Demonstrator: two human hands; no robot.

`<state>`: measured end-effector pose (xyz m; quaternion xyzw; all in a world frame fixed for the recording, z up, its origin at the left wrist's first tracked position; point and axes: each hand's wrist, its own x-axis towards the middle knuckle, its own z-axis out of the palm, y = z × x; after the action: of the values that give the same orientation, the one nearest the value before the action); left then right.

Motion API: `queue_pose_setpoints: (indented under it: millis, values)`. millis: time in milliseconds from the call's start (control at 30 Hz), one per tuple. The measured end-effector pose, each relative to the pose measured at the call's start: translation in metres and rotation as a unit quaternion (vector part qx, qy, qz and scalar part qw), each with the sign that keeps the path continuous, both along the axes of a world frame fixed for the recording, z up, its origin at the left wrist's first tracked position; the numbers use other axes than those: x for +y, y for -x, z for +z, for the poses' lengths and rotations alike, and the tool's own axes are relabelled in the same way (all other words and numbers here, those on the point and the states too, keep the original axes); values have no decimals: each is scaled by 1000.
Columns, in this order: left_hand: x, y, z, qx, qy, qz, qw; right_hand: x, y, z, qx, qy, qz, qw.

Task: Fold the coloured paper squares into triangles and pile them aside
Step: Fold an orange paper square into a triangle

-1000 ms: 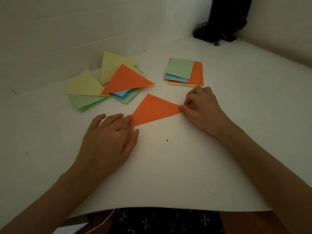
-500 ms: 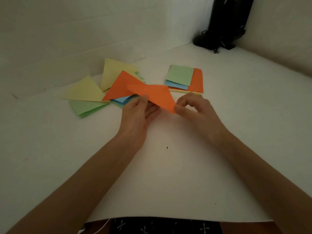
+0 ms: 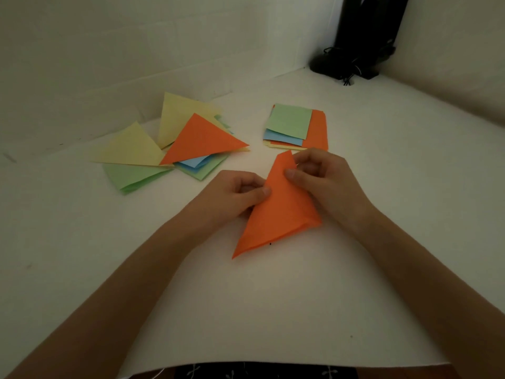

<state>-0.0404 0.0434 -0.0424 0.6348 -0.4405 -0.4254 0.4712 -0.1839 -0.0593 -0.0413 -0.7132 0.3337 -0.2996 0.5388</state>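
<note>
An orange folded paper triangle point(image 3: 276, 214) is held above the white table, its long point aimed down toward me. My left hand point(image 3: 235, 195) pinches its left edge with thumb and curled fingers. My right hand point(image 3: 325, 181) pinches its upper right part near the top corner. A pile of folded triangles point(image 3: 169, 149), yellow, green, blue, with an orange one on top, lies at the back left. A stack of unfolded squares point(image 3: 295, 127), green on top, then blue, orange and yellow, sits at the back centre, just beyond my right hand.
The white table surface point(image 3: 273, 310) runs to its front edge near me. White walls enclose the back and the right. A black stand with cables point(image 3: 358, 50) occupies the far right corner.
The orange triangle lay flat under both hands a second ago. It has been lifted, turned so its long point aims toward me, and brought closer; both hands now pinch it.
</note>
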Motion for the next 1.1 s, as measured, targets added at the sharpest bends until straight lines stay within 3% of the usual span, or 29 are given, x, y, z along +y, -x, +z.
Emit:
queue_pose_setpoints:
  millis: [167,300,533,833,1100]
  values:
    - [-5,2,-4,-3,66,68,995,7,-2,-1,-22,-26,17,999]
    - [-6,4,-5,-14,70,76,995,7,-1,0,-32,-3,1,999]
    - [-9,2,-2,45,75,87,992,7,-2,-2,-47,24,12,999]
    - [-8,1,-3,45,86,87,992,7,1,-7,-16,200,52,978]
    - [-8,1,-1,29,96,76,992,6,2,-9,-4,230,61,971]
